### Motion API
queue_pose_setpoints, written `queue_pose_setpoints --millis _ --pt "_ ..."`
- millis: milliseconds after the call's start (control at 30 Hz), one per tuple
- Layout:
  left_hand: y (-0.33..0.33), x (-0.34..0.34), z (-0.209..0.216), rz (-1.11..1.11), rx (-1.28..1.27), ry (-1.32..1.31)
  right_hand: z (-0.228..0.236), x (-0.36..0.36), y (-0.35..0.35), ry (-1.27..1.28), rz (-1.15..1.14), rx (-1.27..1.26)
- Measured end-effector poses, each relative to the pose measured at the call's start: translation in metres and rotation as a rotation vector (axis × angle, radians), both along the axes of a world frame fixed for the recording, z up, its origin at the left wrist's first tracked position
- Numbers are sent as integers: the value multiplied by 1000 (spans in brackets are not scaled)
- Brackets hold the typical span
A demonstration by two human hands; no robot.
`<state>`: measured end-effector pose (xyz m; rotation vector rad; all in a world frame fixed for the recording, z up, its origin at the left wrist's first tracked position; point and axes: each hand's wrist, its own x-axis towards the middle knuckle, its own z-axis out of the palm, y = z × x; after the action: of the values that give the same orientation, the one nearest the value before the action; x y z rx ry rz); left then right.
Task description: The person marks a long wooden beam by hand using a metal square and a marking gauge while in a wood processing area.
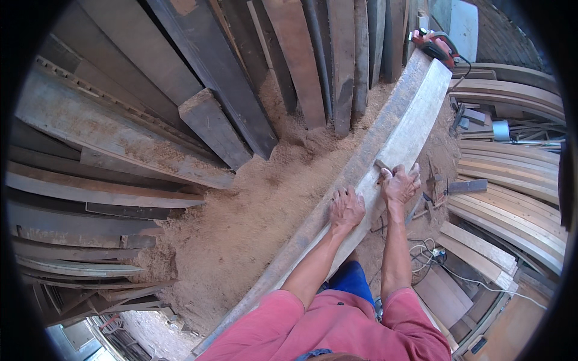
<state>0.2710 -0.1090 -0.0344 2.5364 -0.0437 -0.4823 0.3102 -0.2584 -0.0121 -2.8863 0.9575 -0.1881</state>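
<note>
A long pale plank (404, 135) lies diagonally in front of me, on top of a dusty, darker beam (374, 137). My left hand (347, 209) grips the plank along its left edge, fingers bent and their tips hidden. Farther up the plank, my right hand (400, 183) is closed, its fingers curled near the right edge. A small dark stick-like piece (381, 163) shows at the right hand's fingertips, resting on the plank. What kind of piece it is cannot be made out.
A red power tool (436, 47) with a cord sits at the beam's far end. Sawdust (259, 222) heaps on the left, below many leaning boards (220, 66). Stacked planks (512, 204), a grey block (468, 186) and a white cable (475, 281) lie to the right.
</note>
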Motion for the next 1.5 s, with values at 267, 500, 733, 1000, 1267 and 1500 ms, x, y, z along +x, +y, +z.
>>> queue_pose_setpoints --millis 267,500,733,1000,1267,1500 --pt "2 -3 8 38 -20 30 5 -5 -7 -5 -88 203" --pt "0 -7 -19 20 28 -97 -1 -18 0 14 46 91" --pt "-4 7 3 -13 16 14 7 55 -62 148 -96 156" --pt "-6 1 0 22 17 -5 8 52 -50 167 -145 111" --pt "-11 4 0 79 61 56 8 58 -61 206 -62 136" --pt "-10 1 -1 112 45 99 6 68 -119 414 125 402"
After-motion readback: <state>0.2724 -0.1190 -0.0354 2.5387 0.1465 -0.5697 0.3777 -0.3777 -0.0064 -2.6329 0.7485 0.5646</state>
